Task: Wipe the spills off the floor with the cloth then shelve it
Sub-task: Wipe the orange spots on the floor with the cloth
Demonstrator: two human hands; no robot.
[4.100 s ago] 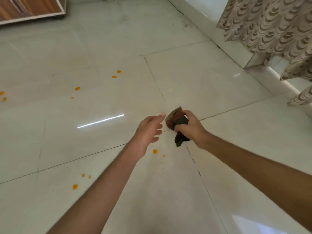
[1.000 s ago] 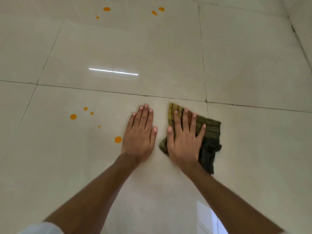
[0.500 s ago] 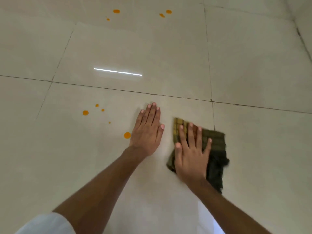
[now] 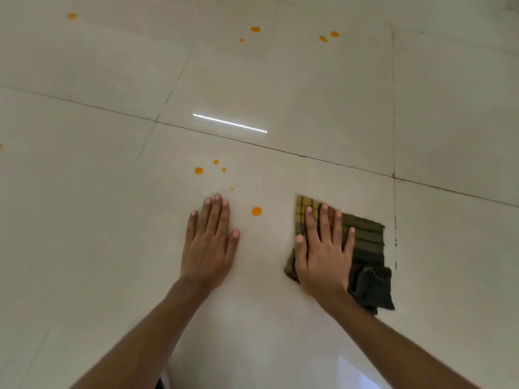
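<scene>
The right hand (image 4: 323,256), flat on the olive-and-yellow checked cloth (image 4: 365,248), has slid it rightward, leaving the round orange drop (image 4: 256,211) beside the flat, empty left hand (image 4: 209,248) unwiped on the glossy tiled floor (image 4: 84,248).

The floor (image 4: 280,80) is laid in large pale tiles with a glossy, polished finish; a thin bright streak of light (image 4: 229,123) is mirrored on the smooth glaze. The tiles are parted by narrow dark grout lines (image 4: 393,108), which look matt and slightly rough. The orange spills (image 4: 256,211) are seen as shiny wet drops. The cloth (image 4: 365,242) is a woven checked fabric, matt and soft, olive-yellow at one end and dark at the other, with a frayed edge and loose thread.
</scene>
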